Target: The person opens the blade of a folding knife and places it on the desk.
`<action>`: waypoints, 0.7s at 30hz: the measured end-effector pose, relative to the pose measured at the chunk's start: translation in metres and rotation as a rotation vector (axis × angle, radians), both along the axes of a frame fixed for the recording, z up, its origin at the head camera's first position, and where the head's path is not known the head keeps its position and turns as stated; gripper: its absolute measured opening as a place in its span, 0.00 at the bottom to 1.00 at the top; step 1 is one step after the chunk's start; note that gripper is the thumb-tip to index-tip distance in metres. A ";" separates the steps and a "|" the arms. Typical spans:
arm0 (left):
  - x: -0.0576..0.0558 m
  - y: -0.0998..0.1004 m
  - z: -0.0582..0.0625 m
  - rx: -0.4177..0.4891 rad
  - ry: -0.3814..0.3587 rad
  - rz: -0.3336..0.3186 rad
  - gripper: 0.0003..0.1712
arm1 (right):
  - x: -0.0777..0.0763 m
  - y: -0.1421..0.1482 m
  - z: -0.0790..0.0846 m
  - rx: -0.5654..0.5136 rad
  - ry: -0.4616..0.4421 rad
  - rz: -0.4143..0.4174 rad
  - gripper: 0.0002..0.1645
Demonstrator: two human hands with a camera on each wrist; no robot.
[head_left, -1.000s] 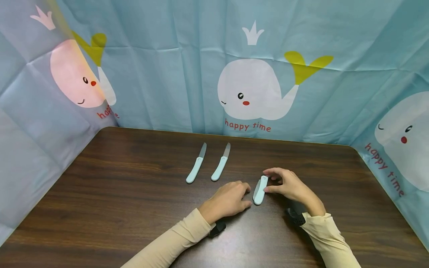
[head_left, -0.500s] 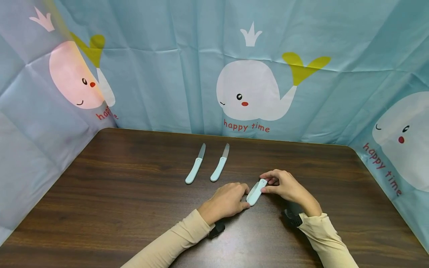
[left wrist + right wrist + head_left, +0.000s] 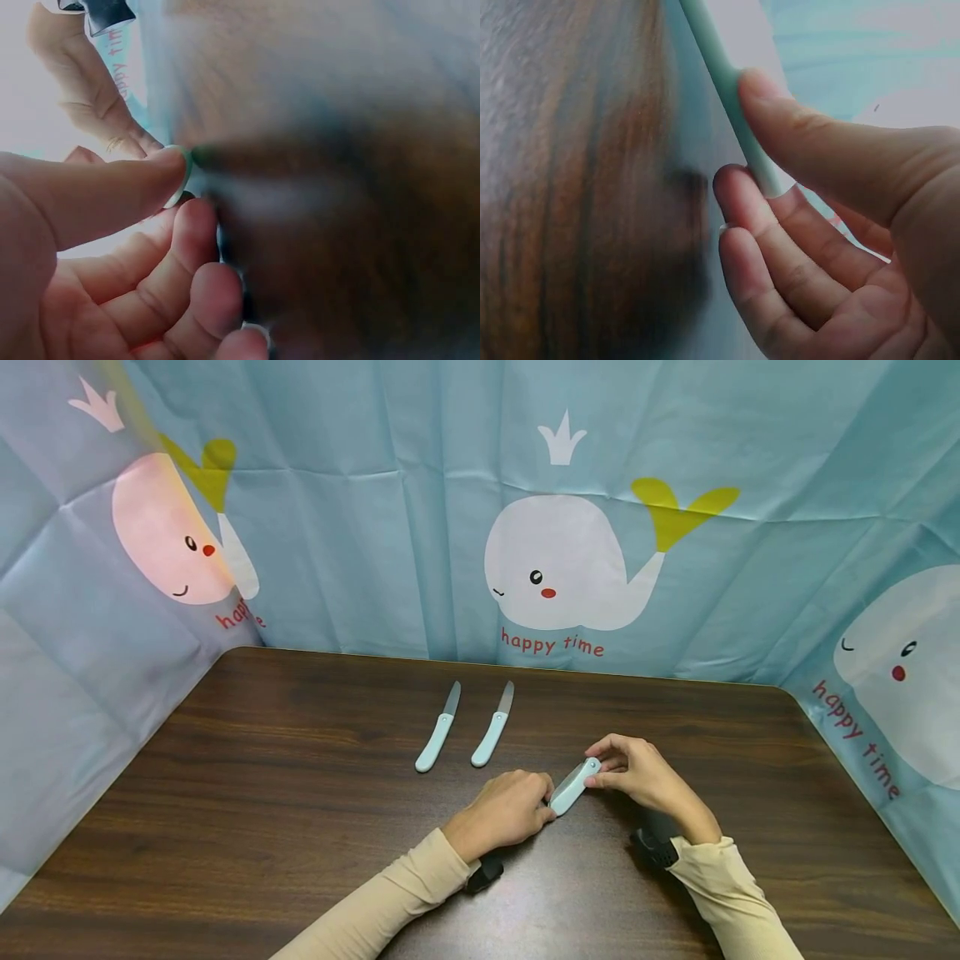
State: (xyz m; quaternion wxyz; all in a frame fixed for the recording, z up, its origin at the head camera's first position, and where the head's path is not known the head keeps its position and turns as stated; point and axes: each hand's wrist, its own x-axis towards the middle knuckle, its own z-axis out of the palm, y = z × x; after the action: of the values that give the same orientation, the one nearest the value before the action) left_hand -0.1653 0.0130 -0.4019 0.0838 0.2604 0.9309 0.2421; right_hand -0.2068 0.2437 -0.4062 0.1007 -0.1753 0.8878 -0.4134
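A folding knife (image 3: 573, 788) with a pale mint handle slants between both hands, its blade lying folded along the handle's left side. My right hand (image 3: 642, 774) pinches the pivot end between thumb and fingers. At the lower end, my left hand (image 3: 506, 808) pinches the handle. The right wrist view shows the mint handle (image 3: 739, 90) under the thumb, with fingers curled below. In the left wrist view only the rounded tip of the handle (image 3: 182, 176) shows between thumb and forefinger; the rest is hidden.
Two matching knives, one further left (image 3: 435, 742) and one beside it (image 3: 492, 737), lie unfolded on the brown wooden table (image 3: 262, 793), blades pointing away. A blue curtain (image 3: 420, 527) with whale prints hangs behind the table's far edge.
The right hand has swung the knife's lower end leftward to the left hand, which now pinches it. The handle has gone from nearly upright to slanted. The two unfolded knives have not moved.
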 end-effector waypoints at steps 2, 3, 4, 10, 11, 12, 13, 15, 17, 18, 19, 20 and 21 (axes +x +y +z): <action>0.000 -0.001 0.001 0.006 -0.016 0.003 0.06 | 0.000 0.000 0.001 -0.017 0.003 -0.003 0.20; -0.001 -0.002 0.003 0.009 -0.023 0.005 0.06 | 0.000 0.000 0.002 -0.029 0.004 -0.004 0.20; -0.001 -0.003 0.004 0.011 -0.028 0.008 0.06 | 0.001 0.000 0.003 -0.044 0.003 -0.004 0.20; -0.005 -0.012 0.015 0.051 -0.035 0.016 0.05 | 0.003 -0.002 0.010 -0.122 0.006 -0.031 0.20; -0.005 -0.014 0.017 0.061 -0.039 0.014 0.05 | 0.003 -0.003 0.012 -0.129 0.008 -0.035 0.20; -0.006 -0.016 0.019 0.072 -0.044 0.012 0.06 | 0.004 -0.003 0.013 -0.134 0.012 -0.038 0.20; -0.006 -0.017 0.020 0.083 -0.051 0.010 0.06 | 0.005 -0.004 0.014 -0.140 0.013 -0.041 0.20; -0.007 -0.019 0.022 0.107 -0.071 0.007 0.06 | 0.006 -0.006 0.016 -0.149 0.023 -0.046 0.20; -0.008 -0.021 0.024 0.127 -0.089 0.006 0.06 | 0.007 -0.007 0.017 -0.160 0.043 -0.055 0.19; -0.009 -0.023 0.025 0.135 -0.093 0.006 0.06 | 0.007 -0.009 0.018 -0.166 0.055 -0.062 0.19; -0.009 -0.024 0.026 0.144 -0.095 0.008 0.05 | 0.007 -0.010 0.018 -0.173 0.068 -0.070 0.19; -0.010 -0.025 0.027 0.152 -0.096 0.010 0.05 | 0.008 -0.011 0.018 -0.180 0.083 -0.078 0.19; -0.011 -0.026 0.028 0.161 -0.096 0.012 0.05 | 0.008 -0.013 0.018 -0.187 0.098 -0.088 0.18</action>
State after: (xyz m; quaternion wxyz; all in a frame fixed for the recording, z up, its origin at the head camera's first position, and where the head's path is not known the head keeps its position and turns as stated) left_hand -0.1758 -0.0130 -0.3740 0.1058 0.2486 0.9049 0.3289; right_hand -0.1990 0.2309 -0.3879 0.0220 -0.1647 0.8561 -0.4894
